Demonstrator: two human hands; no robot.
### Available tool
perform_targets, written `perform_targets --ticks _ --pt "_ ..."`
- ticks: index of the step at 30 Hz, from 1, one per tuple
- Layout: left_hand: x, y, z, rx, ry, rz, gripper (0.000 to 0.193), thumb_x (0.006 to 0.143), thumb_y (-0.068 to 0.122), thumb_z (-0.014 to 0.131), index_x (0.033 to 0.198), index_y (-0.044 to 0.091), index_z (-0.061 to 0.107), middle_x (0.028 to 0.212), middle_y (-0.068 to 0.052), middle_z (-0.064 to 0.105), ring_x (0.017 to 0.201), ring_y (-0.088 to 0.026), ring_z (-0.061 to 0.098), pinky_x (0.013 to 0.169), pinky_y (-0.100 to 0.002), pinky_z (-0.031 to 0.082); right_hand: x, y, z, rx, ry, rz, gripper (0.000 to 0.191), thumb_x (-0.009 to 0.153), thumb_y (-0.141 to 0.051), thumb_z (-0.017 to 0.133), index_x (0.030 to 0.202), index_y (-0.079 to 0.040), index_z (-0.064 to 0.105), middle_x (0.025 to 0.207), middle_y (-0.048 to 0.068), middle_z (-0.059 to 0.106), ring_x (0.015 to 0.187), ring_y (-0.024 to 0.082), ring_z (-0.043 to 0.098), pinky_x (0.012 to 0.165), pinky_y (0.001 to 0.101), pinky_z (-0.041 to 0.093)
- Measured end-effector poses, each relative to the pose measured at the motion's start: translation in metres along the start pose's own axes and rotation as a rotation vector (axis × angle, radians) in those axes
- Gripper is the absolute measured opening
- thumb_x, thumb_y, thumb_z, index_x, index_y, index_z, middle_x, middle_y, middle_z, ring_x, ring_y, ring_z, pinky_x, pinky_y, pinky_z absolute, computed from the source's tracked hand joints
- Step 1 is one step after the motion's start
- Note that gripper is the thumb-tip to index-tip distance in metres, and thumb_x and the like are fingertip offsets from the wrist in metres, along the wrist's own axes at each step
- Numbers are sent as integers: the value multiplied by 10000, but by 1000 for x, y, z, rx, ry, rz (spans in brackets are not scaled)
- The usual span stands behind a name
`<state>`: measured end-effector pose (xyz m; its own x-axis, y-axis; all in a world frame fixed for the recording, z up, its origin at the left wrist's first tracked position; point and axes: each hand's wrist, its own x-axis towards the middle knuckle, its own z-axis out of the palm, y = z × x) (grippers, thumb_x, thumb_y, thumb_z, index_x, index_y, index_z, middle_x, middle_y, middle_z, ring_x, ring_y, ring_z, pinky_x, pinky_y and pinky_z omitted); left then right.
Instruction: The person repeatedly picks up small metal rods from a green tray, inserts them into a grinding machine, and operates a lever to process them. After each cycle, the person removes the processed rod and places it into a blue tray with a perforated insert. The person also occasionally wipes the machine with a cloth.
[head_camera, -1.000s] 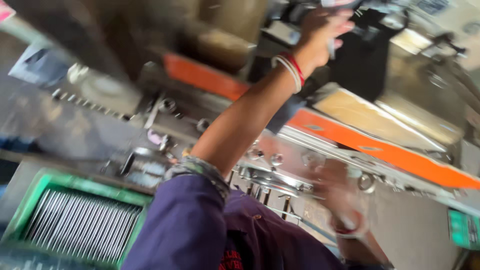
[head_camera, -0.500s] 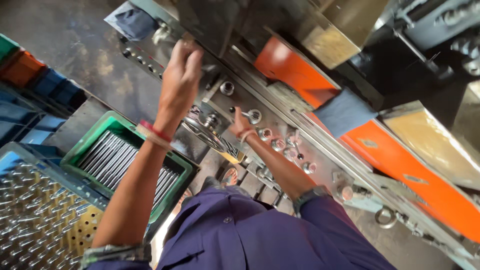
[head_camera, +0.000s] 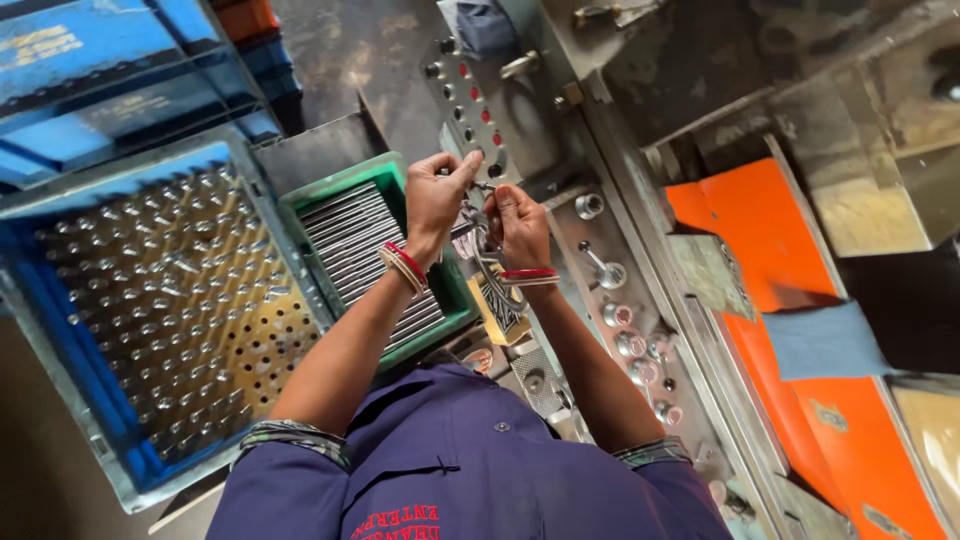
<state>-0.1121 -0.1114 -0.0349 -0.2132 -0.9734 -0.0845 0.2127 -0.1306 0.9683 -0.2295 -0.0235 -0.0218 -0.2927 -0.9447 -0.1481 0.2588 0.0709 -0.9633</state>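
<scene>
My left hand (head_camera: 436, 197) and my right hand (head_camera: 518, 223) are raised close together in front of a grey machine control panel (head_camera: 520, 130) with red and dark buttons. Both hands pinch a small thin metal part (head_camera: 481, 187) between their fingertips. Red and white bangles circle both wrists. Just below the hands a yellow and black patterned plate (head_camera: 497, 304) sits on the machine front. Under my left forearm lies a green crate (head_camera: 392, 190) filled with long shiny metal rods.
A blue crate (head_camera: 60, 330) holds a perforated yellow tray packed with several upright metal pins at the left. More blue crates (head_camera: 90, 70) stand behind it. Orange machine panels (head_camera: 740, 220) and a blue cloth (head_camera: 820, 340) are at the right, with knobs (head_camera: 612, 275) along the machine front.
The view swung left and down. My left hand dropped from the machine and my right hand rose, so both now meet at the small metal part near the control panel.
</scene>
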Motion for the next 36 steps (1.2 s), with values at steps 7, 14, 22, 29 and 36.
perform_targets --ticks 7,14,22,29,36 --pt "6 23 -60 206 -175 -33 383 944 345 742 715 44 682 529 67 547 441 -28 486 405 -232 338 -5 16 49 -123 59 -6 329 1083 -321 524 836 -108 563 552 -39 435 421 68 374 381 246 276" --pt "22 6 -146 358 -426 -373 343 923 347 744 724 70 702 539 61 474 414 -48 379 367 -257 247 11 21 63 -1133 -415 -953 234 1057 -189 654 876 -53 597 751 97 594 597 289 618 551 371 490" --pt "-1 4 -179 -267 405 18 416 998 275 704 674 40 592 560 38 502 453 -65 462 418 -277 340 24 98 135 -813 -525 -123 187 965 -92 656 1126 2 645 843 170 602 769 403 542 657 388 472" --pt "-61 6 -342 871 255 -130 365 972 415 739 894 60 774 688 -115 690 554 -199 644 593 -367 547 74 100 124 -1408 -691 -639 129 950 -49 655 1078 -34 641 1003 158 624 1006 363 569 879 454 489" --pt "-134 -77 -352 1624 232 -405 209 820 233 742 982 104 769 967 -166 751 890 -284 733 737 -468 587 80 128 138 -1255 -749 -709 199 885 -4 629 1055 -36 728 1090 160 665 1070 362 615 883 431 519"
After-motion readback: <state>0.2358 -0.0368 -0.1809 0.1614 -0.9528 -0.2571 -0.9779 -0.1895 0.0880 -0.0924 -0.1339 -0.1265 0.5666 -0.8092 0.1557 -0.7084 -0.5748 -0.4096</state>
